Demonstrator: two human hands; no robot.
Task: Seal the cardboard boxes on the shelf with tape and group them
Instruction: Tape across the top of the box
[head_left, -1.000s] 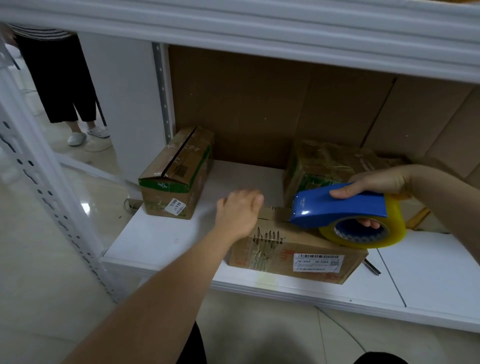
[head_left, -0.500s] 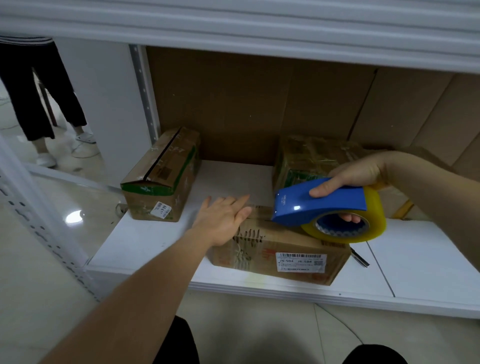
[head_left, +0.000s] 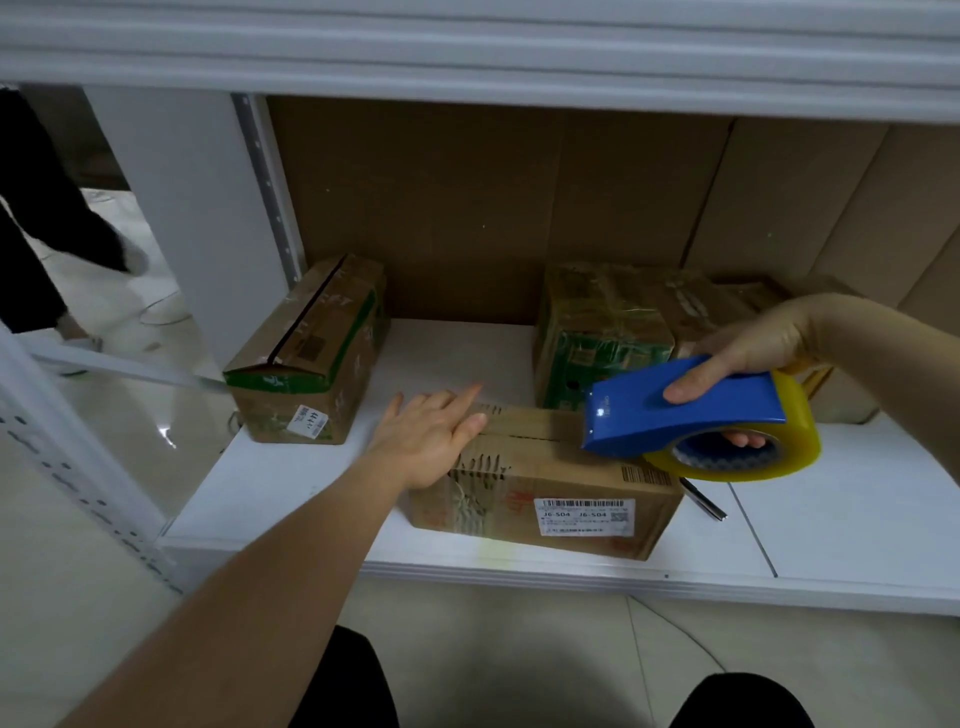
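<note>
Head view | left hand (head_left: 434, 441) flat, pressing front box (head_left: 545, 499) | right hand (head_left: 748, 358) grip wraps tape dispenser (head_left: 691, 415)

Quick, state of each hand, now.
Left hand: open, flat on the front box.
Right hand: gripping the blue tape dispenser.

You face a white shelving unit (head_left: 519, 569) with a pale beam (head_left: 467, 47) across the top. Brown cardboard sheets (head_left: 467, 208) line its back. A perforated metal upright (head_left: 265, 182) stands at the left rear, another (head_left: 62, 467) slants at the left front. Below and to your left lies a glossy, light tiled floor (head_left: 130, 426), catching a bright reflection. A person in dark trousers (head_left: 36, 208) stands there.
</note>
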